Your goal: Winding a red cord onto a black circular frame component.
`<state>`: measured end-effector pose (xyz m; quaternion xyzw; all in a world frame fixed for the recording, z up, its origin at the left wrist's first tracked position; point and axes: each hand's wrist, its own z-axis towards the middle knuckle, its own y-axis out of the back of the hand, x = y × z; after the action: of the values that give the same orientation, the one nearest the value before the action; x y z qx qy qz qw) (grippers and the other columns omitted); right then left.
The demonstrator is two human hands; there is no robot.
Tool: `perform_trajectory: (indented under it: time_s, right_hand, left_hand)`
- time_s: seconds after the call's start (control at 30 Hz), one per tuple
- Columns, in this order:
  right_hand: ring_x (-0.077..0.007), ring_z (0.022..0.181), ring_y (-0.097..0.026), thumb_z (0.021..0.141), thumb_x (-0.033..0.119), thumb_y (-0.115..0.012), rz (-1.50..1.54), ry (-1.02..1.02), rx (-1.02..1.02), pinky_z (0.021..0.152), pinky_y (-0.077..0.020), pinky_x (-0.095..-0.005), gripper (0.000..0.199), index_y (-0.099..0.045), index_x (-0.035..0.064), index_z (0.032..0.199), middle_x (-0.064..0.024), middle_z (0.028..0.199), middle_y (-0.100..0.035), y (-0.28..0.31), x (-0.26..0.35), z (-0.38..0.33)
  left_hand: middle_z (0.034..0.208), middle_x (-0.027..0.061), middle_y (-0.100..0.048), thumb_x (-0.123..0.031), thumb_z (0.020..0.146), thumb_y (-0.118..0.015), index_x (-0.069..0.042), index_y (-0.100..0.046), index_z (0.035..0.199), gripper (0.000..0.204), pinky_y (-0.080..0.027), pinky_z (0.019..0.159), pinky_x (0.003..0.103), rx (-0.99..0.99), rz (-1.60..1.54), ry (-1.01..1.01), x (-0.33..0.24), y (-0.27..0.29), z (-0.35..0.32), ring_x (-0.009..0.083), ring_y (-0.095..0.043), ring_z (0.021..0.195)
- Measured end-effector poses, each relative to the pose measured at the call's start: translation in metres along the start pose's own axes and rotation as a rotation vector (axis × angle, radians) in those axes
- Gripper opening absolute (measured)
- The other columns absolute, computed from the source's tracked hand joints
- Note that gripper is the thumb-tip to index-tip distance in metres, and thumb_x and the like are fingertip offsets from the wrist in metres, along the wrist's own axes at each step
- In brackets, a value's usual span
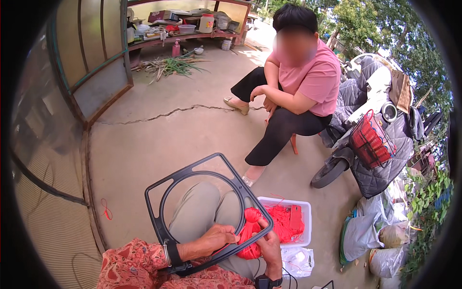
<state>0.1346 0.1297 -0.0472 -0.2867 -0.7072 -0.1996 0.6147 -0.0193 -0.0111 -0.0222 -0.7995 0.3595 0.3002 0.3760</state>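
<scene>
A black square plastic frame (244, 192) with a large round opening lies tilted over my lap. A bundle of red cord (251, 216) hangs at its right side, partly through the frame. My right hand (270, 245) is closed around the bundle beside the frame's near right corner. At the inner rim, my left hand (216, 239) is closed in a pinch next to the red cord; what sits between its fingertips is hidden. Just right of the frame, a white plastic tub (308, 216) holds tangled red cord and a red box-shaped object (295, 217).
A person (308, 77) in a pink top sits opposite on a low stool. A vehicle with a red basket (373, 139) and quilted cover stands right, with stuffed sacks (365, 236) nearer. A clear plastic bag (297, 261) lies by the tub. Green stalks (173, 67) lie near a cluttered shelf.
</scene>
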Motion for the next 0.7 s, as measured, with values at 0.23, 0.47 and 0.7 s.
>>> perform_trajectory:
  time_s: [0.23, 0.47, 0.7]
  right_hand:
    - [-0.0248, 0.115, -0.053, 0.085, 0.008, -0.064, -0.371, 0.245, -0.421, 0.098, -0.0422, -0.0365, 0.034, -0.058, -0.0023, 0.118, -0.0137, 0.124, -0.055, -0.004, 0.031, -0.022]
    - [-0.0394, 0.128, -0.038, 0.073, 0.032, -0.079, -1.09, 0.468, -0.323, 0.105, -0.028, -0.0514, 0.043, -0.064, 0.0002, 0.098, -0.0202, 0.138, -0.044, -0.031, 0.031, -0.009]
    - [-0.0396, 0.13, -0.038, 0.074, 0.027, -0.078, -0.973, 0.38, -0.377, 0.106, -0.0285, -0.0499, 0.042, -0.062, -0.001, 0.1, -0.0221, 0.142, -0.041, -0.033, 0.019, -0.002]
  left_hand:
    - [0.076, -0.0005, -0.061, -0.012, 0.089, -0.064, -0.002, -0.065, 0.085, 0.011, -0.041, 0.065, 0.023, -0.036, 0.141, -0.047, 0.03, 0.003, 0.016, 0.007, -0.052, 0.072]
    - [0.075, 0.0003, -0.061, -0.01, 0.089, -0.063, 0.0, -0.065, 0.084, 0.012, -0.042, 0.063, 0.024, -0.051, 0.154, -0.118, 0.034, 0.001, 0.018, 0.0068, -0.052, 0.069]
    - [0.075, -0.0004, -0.061, -0.008, 0.09, -0.06, 0.0, -0.064, 0.092, 0.009, -0.042, 0.057, 0.022, -0.082, 0.078, -0.149, 0.029, -0.007, 0.008, 0.0047, -0.053, 0.065]
